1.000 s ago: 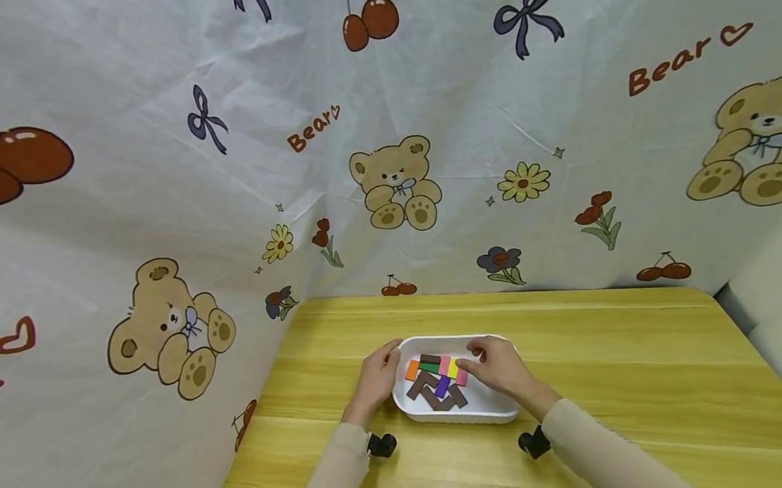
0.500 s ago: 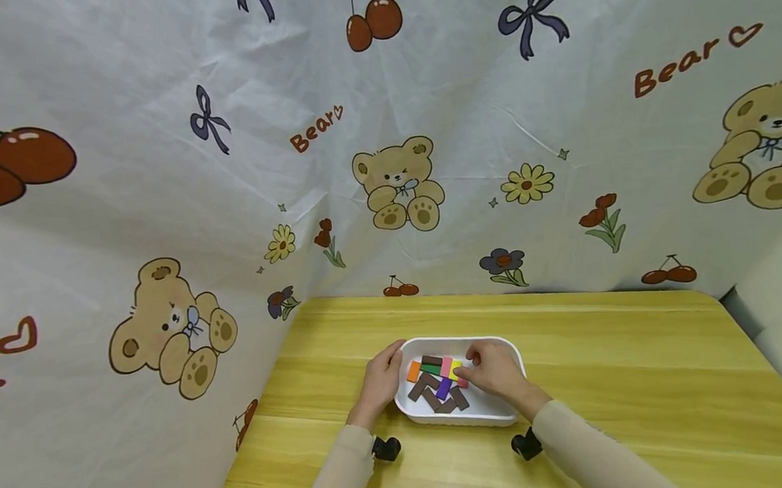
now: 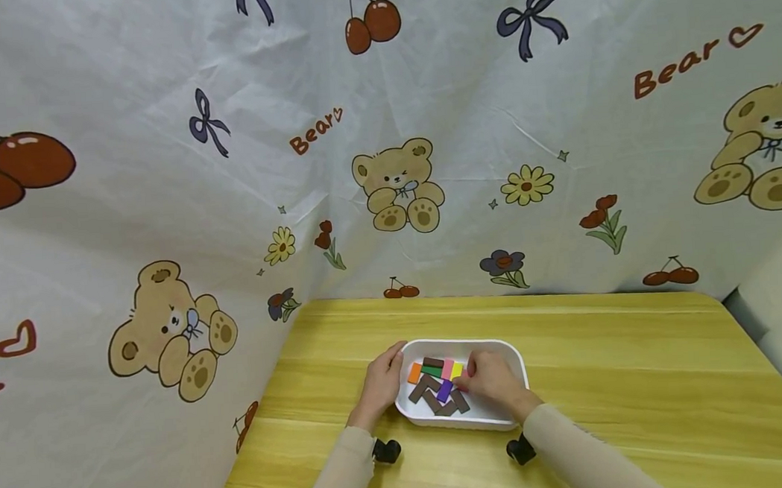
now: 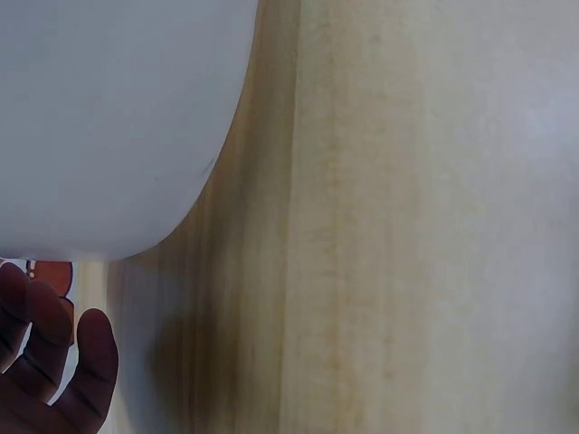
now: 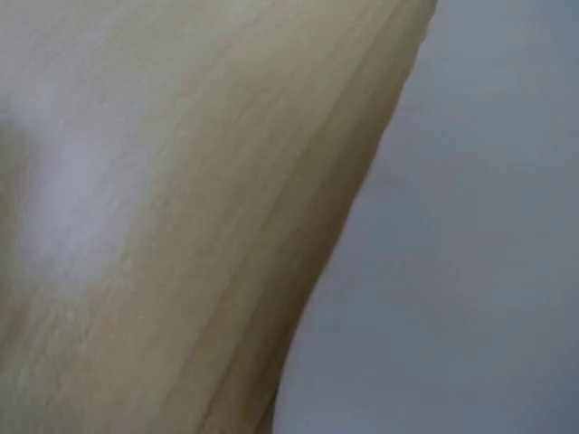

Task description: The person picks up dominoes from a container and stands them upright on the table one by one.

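Several blocks: coloured blocks lie packed mid-tray, lower centre of the frame; more fitting seems left.
Tray: white tray sits on the worktop.
Left hand: fingers curl on the tray's left rim.
Right hand: fingers rest on the blocks; the grasp cannot be told.

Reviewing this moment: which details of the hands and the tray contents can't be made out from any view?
- Right hand fingertips: head view, hidden under the hand's own back, so any grip on a block is unclear.
- Pink block: head view, too small to make out fully.
- Right wrist view: blurred; only table and white tray wall.
- Left hand: left wrist view, cut off by the frame edge.
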`<state>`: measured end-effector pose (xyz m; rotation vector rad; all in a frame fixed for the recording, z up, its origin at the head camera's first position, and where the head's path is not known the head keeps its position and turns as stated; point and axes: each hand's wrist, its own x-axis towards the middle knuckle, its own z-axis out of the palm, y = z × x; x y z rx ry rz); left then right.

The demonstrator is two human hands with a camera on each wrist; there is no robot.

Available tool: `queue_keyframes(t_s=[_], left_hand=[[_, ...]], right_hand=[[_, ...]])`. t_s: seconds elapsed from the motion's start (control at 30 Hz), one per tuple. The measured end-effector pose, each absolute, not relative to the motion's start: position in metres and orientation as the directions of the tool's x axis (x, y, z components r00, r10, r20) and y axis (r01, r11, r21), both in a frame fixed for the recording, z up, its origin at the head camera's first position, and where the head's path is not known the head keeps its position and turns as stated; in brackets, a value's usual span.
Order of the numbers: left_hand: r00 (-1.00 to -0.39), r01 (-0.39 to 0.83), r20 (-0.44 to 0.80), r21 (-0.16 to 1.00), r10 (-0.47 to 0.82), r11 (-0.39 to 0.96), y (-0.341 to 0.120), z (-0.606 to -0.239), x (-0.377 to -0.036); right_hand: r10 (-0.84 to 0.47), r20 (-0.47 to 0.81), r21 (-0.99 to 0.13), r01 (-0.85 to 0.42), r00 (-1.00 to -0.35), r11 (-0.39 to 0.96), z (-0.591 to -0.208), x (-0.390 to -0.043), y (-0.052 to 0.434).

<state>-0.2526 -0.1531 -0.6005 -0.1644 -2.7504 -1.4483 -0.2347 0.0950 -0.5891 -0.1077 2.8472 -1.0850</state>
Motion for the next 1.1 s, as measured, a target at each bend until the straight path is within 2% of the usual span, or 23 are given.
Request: queue_keyframes(t_s=[0.17, 1.1], left_hand=[[-0.995, 0.095, 0.065, 0.822, 0.073, 0.561, -0.153, -0.6, -0.253], [-0.993, 0.112, 0.081, 0.836, 0.082, 0.537, -0.152, -0.595, -0.246]], right_hand=[[-0.091, -0.095, -0.664, -0.005, -0.991, 0.747, -0.59, -0.234, 0.092], [-0.162, -0.076, -0.656, -0.073, -0.984, 0.751, -0.571, -0.23, 0.098]])
